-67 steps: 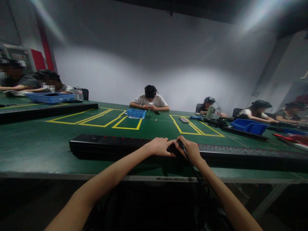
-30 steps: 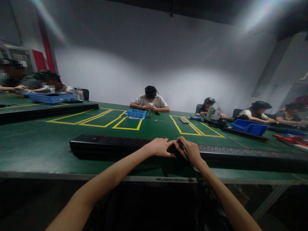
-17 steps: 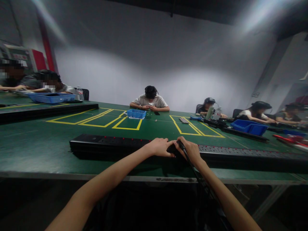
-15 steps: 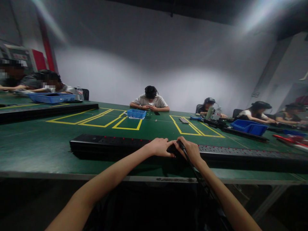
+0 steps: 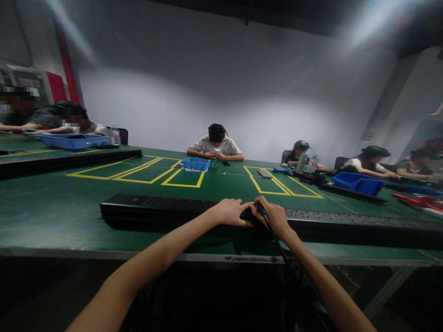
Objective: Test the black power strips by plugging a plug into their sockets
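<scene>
A long black power strip (image 5: pixel 119 206) lies along the near side of the green table, with red-dotted sockets along its top. At its middle, my left hand (image 5: pixel 228 211) rests over the strip, thumb and forefinger closed round a black plug (image 5: pixel 246 213). My right hand (image 5: pixel 275 216) meets it from the other side, its fingers pinched on the cable end of the same plug. From there a black cable (image 5: pixel 277 237) runs down past the table edge. My fingers hide whether the plug sits in a socket.
Yellow tape outlines (image 5: pixel 182 185) mark the green table (image 5: pixel 228 184). A small blue basket (image 5: pixel 196 163) stands across from me before a seated person (image 5: pixel 216 143). Another long black strip (image 5: pixel 69 161) lies left. Blue bins (image 5: pixel 358 183) and other people are at the right.
</scene>
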Action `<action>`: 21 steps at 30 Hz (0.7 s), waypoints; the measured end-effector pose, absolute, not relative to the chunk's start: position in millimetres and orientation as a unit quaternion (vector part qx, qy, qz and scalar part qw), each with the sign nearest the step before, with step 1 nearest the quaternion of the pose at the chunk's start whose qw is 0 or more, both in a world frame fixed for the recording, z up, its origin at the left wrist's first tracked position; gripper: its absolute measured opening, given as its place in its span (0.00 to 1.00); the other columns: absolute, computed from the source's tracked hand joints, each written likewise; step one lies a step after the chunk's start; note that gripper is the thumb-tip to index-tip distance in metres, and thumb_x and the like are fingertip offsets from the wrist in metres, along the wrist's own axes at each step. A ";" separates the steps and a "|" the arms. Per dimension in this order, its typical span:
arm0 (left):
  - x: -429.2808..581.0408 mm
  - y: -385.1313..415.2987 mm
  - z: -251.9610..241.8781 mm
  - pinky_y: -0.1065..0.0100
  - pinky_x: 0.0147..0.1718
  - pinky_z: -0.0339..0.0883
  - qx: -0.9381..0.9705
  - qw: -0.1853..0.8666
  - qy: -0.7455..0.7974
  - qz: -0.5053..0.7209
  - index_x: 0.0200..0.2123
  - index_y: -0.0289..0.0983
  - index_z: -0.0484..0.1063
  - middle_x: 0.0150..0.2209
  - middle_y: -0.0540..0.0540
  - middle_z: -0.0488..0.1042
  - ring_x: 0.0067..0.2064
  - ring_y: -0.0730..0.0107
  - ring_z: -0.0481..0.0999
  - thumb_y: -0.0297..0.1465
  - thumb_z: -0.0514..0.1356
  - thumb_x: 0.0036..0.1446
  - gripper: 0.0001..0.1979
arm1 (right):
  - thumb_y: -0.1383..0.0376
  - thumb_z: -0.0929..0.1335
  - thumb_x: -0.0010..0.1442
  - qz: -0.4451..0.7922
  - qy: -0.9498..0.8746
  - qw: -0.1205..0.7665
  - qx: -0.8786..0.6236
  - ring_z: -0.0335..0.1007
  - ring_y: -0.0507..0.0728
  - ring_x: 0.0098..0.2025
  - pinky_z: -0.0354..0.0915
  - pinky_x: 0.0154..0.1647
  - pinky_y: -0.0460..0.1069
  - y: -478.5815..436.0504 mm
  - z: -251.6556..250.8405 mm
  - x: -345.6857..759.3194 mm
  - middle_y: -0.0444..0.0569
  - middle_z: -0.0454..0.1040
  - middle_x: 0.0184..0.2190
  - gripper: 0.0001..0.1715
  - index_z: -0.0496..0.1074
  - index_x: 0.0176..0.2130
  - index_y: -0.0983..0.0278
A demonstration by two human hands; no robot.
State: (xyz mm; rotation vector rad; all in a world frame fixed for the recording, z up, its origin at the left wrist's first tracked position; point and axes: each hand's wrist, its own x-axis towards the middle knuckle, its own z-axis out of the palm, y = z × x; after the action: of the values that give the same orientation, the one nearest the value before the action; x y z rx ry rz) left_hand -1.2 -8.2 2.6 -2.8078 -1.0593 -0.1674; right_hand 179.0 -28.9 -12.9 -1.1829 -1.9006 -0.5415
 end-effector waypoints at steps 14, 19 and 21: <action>-2.0 -5.0 1.8 0.53 0.43 0.63 -0.912 0.040 -0.402 -0.071 0.53 0.35 0.58 0.49 0.40 0.65 0.46 0.60 0.68 0.44 0.51 0.58 0.25 | 0.56 0.54 0.63 -0.244 -0.629 0.615 -0.408 0.64 0.51 0.27 0.57 0.27 0.47 -60.8 82.2 198.2 0.48 0.67 0.31 0.15 0.61 0.39 0.62; -7.0 -8.2 4.1 0.54 0.42 0.64 -0.902 0.031 -0.426 -0.060 0.49 0.36 0.63 0.46 0.42 0.68 0.44 0.61 0.70 0.46 0.51 0.58 0.23 | 0.53 0.61 0.57 -0.132 -0.810 0.324 -0.470 0.67 0.53 0.23 0.53 0.24 0.44 -29.9 28.2 157.7 0.42 0.69 0.20 0.13 0.64 0.35 0.60; -14.0 -8.7 6.0 0.56 0.41 0.64 -0.902 0.027 -0.427 -0.053 0.48 0.36 0.64 0.44 0.42 0.69 0.43 0.63 0.70 0.46 0.51 0.57 0.22 | 0.53 0.64 0.55 -0.122 -0.828 0.278 -0.472 0.67 0.54 0.22 0.50 0.23 0.44 -16.6 15.5 150.4 0.42 0.69 0.18 0.13 0.64 0.34 0.60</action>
State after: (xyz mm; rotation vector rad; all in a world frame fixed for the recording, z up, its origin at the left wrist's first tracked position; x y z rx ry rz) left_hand -14.0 -8.7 6.0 -2.7862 -1.3200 -0.1631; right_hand 150.4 -16.6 15.5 -1.2655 -2.2211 -0.3284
